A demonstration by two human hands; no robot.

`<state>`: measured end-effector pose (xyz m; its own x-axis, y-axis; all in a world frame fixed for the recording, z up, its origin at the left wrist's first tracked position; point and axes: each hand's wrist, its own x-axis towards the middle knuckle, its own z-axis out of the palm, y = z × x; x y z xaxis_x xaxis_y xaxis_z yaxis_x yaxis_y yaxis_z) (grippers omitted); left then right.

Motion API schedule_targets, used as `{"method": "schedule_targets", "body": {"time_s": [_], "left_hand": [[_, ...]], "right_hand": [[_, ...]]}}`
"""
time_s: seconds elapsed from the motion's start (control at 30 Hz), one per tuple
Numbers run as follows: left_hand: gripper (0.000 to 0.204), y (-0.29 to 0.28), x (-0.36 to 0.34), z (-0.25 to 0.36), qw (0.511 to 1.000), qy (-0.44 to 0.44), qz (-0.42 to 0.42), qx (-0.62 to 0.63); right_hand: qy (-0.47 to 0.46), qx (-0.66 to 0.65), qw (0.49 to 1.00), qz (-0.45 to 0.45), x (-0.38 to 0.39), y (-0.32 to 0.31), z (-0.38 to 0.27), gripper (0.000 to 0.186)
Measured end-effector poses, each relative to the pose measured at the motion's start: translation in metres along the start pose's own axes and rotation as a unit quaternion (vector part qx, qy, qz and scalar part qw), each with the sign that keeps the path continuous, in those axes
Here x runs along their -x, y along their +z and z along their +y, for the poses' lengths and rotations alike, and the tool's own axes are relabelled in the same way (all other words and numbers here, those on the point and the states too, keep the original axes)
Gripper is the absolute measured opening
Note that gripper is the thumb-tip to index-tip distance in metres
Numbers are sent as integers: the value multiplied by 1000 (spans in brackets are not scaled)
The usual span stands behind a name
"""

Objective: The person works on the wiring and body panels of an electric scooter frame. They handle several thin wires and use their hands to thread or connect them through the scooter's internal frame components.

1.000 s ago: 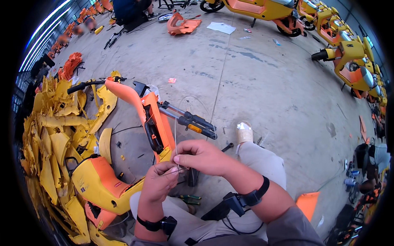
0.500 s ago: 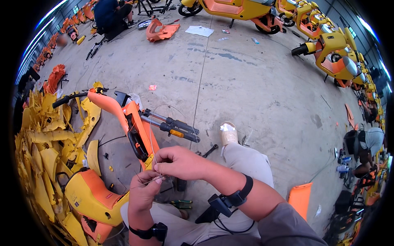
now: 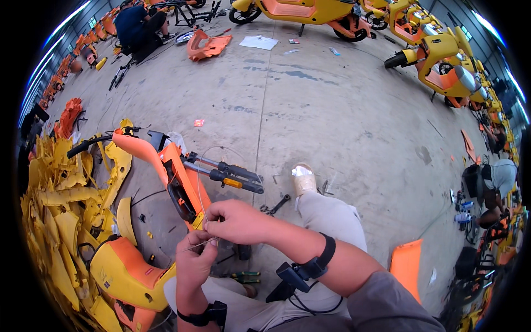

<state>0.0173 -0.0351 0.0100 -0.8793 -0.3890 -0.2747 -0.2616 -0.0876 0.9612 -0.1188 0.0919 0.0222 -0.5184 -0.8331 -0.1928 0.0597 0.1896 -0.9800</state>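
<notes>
Between my two hands, close to my lap, is a thin metal wire or cable (image 3: 221,146). It arcs up above them and loops over toward a scooter's fork. My left hand (image 3: 193,259) pinches a strand of it between thumb and finger. Just above, my right hand (image 3: 231,221) pinches the wire too, knuckles nearly touching the left. The exact crossing at the fingertips is too fine to make out. Beyond the hands is the partly stripped orange and yellow scooter (image 3: 148,144); its fork (image 3: 235,176) points right. Its yellow and orange rear body (image 3: 124,271) is left of my knee.
Yellow panels (image 3: 66,221) are heaped at left. Pliers with green handles (image 3: 245,274) and a dark crank-like part (image 3: 279,205) lie on the floor. An orange panel (image 3: 406,268) lies at right. Parked scooters (image 3: 310,14) stand beyond; one person (image 3: 135,27) crouches far left, another (image 3: 500,180) bends at right.
The view has turned slightly, so the floor and scooters sit a little further left and lower. Both hands keep their pinch on the wire, with only slight movement.
</notes>
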Motion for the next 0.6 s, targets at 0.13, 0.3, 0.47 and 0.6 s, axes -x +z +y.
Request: {"method": "schedule_targets", "body": {"time_s": [0.13,0.3,0.47,0.6], "left_hand": [[4,2,-1,0,1000,5,2,-10],[5,6,-1,2,992,21,16,-120],[4,11,-2,0,985,47,23,-163],[6,6,-1,-5,979,57,40,-192]], "right_hand": [[1,10,1000,8,0,2,2,22],[-17,67,998,8,-7,6,16,22],[-7,107,994,18,-3,5,15,22],[-23,129,991,32,-4,8,18,22]]}}
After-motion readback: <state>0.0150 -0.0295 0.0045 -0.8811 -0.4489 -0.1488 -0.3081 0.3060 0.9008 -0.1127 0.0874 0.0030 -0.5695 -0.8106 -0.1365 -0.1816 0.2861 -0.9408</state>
